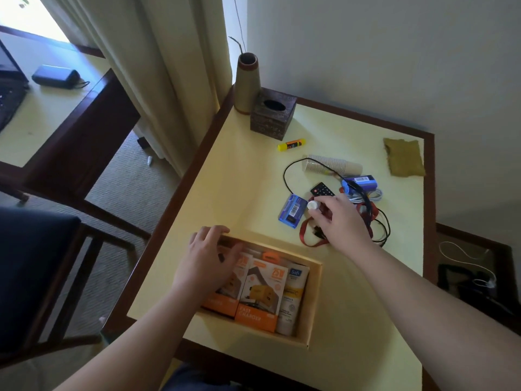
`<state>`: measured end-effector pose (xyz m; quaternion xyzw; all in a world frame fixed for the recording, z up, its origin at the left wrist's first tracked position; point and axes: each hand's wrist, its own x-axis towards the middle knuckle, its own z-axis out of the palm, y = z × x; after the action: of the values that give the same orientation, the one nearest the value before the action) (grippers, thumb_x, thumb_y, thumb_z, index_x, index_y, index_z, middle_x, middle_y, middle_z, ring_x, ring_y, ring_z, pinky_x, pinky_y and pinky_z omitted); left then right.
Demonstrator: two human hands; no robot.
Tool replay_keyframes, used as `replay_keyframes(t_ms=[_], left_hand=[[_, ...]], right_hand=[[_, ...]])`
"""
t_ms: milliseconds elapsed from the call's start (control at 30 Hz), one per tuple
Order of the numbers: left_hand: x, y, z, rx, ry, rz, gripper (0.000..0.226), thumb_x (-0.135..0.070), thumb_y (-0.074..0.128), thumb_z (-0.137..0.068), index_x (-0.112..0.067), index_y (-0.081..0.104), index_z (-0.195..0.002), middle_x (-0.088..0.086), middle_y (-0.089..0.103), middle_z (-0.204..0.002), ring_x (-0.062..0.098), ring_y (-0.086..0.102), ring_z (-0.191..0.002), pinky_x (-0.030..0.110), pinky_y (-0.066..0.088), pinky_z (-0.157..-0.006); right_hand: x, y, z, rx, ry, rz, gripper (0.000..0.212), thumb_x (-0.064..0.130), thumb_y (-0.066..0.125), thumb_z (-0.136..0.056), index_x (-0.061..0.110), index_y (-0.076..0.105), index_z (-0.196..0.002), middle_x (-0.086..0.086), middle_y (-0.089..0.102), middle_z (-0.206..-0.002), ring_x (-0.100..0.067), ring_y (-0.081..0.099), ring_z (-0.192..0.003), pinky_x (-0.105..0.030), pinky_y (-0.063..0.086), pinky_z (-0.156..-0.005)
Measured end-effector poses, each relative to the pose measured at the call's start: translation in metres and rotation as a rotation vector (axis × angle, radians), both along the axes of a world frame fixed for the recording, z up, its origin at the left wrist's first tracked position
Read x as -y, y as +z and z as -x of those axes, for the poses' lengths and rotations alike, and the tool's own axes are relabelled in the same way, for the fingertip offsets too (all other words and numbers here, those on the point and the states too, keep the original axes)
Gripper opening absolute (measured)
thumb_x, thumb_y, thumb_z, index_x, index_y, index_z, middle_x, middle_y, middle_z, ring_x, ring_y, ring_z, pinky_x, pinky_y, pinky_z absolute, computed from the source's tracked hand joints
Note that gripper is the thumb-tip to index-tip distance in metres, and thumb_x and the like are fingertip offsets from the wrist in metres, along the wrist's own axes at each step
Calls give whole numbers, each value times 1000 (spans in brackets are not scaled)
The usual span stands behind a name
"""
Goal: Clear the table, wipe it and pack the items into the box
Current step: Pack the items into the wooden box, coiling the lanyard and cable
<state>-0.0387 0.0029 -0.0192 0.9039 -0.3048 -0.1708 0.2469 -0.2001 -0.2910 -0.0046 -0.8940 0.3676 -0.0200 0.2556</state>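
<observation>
Both forearms reached in from the near edge over the pale yellow table [352, 292]. Nearest the person sat the open box [313, 306], a shallow tan carton standing on the table's near half. Inside it lay two orange charger packs [260, 294] side by side, a white cream tube [293, 294] against the right wall, and an orange item at the far end that was too hidden to identify. The left hand [208, 261] lay over the box's far left corner, fingers relaxed and draped on the rim and on the left charger pack, its grip closed on nothing.

Beyond the box, the right hand [338, 218] pinched a small white round-capped object [312, 205] between thumb and fingertips, above a tangle of black cable [285, 176] and a red lanyard [306, 232]. Just beside it lay a black remote [321, 189] and a blue packet [292, 210]; a second blue packet [362, 182] and white cords sat further right. A stack of paper cups [332, 165] lay on its side behind them, with a yellow glue stick [291, 144] further back. An olive cloth [404, 157] rested near the right edge. A carved tissue box [273, 113] and a tall vase [247, 83] stood in the far left corner.
</observation>
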Motion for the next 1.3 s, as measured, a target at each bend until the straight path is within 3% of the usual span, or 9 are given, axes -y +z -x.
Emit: replay_keyframes(t_ms=[233, 333, 433, 600, 833, 967, 1067, 1167, 1300], left_hand=[[-3, 0, -2, -74, -19, 28, 52, -75, 54, -91, -46, 45, -133, -16, 48, -122, 8, 44, -119, 37, 55, -90], [-4, 0, -2, -64, -38, 54, 52, -73, 54, -92, -42, 47, -133, -10, 53, -128, 12, 46, -123, 33, 50, -87], [-5, -1, -3, -61, -50, 52, 53, -73, 53, -93, -39, 47, -133, -7, 55, -129, 15, 47, -124, 34, 49, -86], [-4, 1, -3, -46, -51, 24, 54, -71, 52, -96, -35, 49, -136, -2, 55, -133, 18, 46, -126, 36, 45, -87], [-6, 1, -4, -76, -63, 16, 57, -72, 49, -97, -36, 45, -141, -3, 53, -137, 18, 44, -128, 38, 50, -92], [-5, 2, -4, -93, -65, 36, 53, -68, 51, -98, -36, 47, -139, -4, 53, -136, 16, 43, -129, 33, 47, -88], [-5, 1, -5, -86, -65, 30, 51, -67, 50, -98, -36, 47, -138, -5, 54, -134, 15, 43, -127, 31, 43, -88], [-4, 1, -5, -81, -59, 28, 50, -67, 50, -98, -36, 48, -138, -7, 53, -132, 12, 42, -125, 29, 39, -88], [-4, 0, -5, -78, -51, 32, 50, -68, 49, -97, -38, 48, -137, -9, 52, -131, 11, 42, -124, 30, 43, -89]], right_hand=[[-69, 74, 41, 320, -276, -243, 27, 61, 60, -98, 36, 69, -96, 29, 68, -84, 11, 63, -79, -4, 43, -63], [-103, 77, 57, 80, -256, -238, 40, 69, 53, -98, 34, 66, -84, 31, 65, -78, 8, 61, -69, -10, 40, -51], [-131, 66, 58, -220, -218, -223, 41, 65, 52, -99, 31, 62, -79, 13, 66, -69, -1, 61, -62, -21, 39, -51], [-151, 58, 30, -408, -272, -149, 39, 54, 51, -103, 25, 57, -77, 8, 61, -71, -8, 57, -61, -27, 37, -49], [-150, 59, -8, -675, -243, -94, 12, 30, 61, -101, 19, 63, -103, 3, 57, -82, -21, 60, -78, -31, 51, -64], [-135, 70, 6, -492, -305, -266, 30, 38, 55, -104, 17, 69, -88, 2, 70, -66, -17, 70, -61, -31, 58, -62], [-111, 88, 22, -265, -363, -419, 21, 32, 58, -105, 27, 67, -87, 8, 74, -64, -12, 69, -47, -26, 53, -46], [-84, 102, 29, -91, -420, -387, 11, 32, 63, -103, 29, 69, -94, 12, 75, -70, -13, 69, -49, -22, 50, -44], [-55, 96, 7, -26, -408, -298, 14, 36, 62, -101, 32, 71, -91, 15, 75, -72, -14, 71, -55, -37, 61, -55]])
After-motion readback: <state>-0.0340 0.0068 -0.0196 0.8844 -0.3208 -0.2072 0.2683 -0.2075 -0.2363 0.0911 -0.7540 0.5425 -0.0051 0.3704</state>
